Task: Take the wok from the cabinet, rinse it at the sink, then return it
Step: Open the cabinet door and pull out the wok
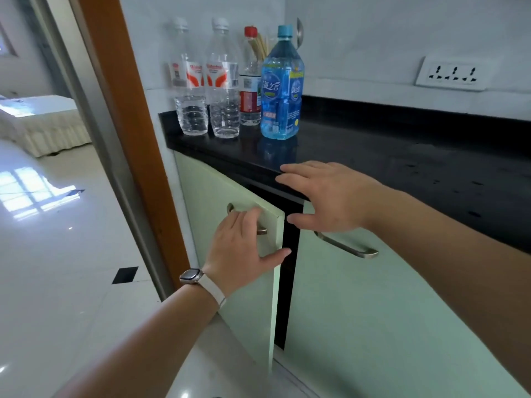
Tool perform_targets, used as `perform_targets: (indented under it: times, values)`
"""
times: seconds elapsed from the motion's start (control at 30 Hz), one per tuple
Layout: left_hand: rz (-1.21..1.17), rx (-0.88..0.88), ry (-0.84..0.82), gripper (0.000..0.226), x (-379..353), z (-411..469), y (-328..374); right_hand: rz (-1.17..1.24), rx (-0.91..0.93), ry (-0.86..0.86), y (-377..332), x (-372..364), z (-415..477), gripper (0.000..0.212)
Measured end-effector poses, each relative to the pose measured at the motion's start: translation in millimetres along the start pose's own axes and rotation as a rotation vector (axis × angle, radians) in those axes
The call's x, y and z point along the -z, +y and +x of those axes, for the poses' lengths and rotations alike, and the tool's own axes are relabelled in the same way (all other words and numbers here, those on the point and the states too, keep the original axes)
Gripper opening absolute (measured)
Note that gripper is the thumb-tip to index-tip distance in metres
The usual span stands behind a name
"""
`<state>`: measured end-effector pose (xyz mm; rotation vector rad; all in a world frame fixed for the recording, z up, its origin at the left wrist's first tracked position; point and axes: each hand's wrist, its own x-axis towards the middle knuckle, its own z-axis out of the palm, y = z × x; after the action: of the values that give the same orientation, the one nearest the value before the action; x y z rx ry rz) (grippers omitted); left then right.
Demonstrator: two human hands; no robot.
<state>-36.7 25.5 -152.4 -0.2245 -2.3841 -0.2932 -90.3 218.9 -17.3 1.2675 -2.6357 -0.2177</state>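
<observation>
A pale green cabinet sits under a black countertop point(373, 156). Its left door point(224, 196) stands slightly ajar, showing a dark gap point(287, 282). My left hand point(244, 248), with a watch on the wrist, has its fingers curled on the left door's metal handle point(261, 231) and its thumb at the door's edge. My right hand point(327, 196) hovers flat with fingers spread, over the counter's front edge and above the shut right door point(373, 311). The wok and the sink are not in view; the cabinet's inside is dark.
Two clear water bottles point(207, 81), a red-capped bottle point(250, 81) and a blue bottle point(283, 87) stand at the counter's left end, with chopsticks and a spoon behind. A wall socket point(452, 73) is at the right. A wooden door frame point(135, 139) and glossy floor lie left.
</observation>
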Motion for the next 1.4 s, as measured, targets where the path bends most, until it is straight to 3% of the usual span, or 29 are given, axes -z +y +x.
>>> perform_targets:
  times: [0.1,0.27,0.47,0.7,1.0,1.2,1.4]
  values:
    - [0.039,-0.027,-0.006,0.094,10,-5,0,-0.015,0.003,-0.027,-2,1,-2,0.078]
    - [0.109,-0.021,-0.018,0.077,20,-3,-1,-0.013,0.004,-0.035,-2,6,-1,0.078]
    - [0.129,0.05,-0.021,0.074,35,-18,-3,-0.042,0.008,-0.043,-3,5,-1,0.076]
    - [0.147,-0.135,0.039,0.073,57,-38,-27,-0.152,0.044,-0.041,-4,4,0,0.075]
    - [0.261,-0.243,-0.054,0.05,111,-60,-61,-0.115,0.017,-0.05,-4,7,-2,0.078]
    - [0.282,-0.169,0.008,0.025,146,-81,-88,-0.083,0.003,-0.071,-8,8,-5,0.079]
    - [0.48,-0.11,-0.072,0.034,179,-89,-126,-0.064,-0.004,-0.075,-10,12,-5,0.077]
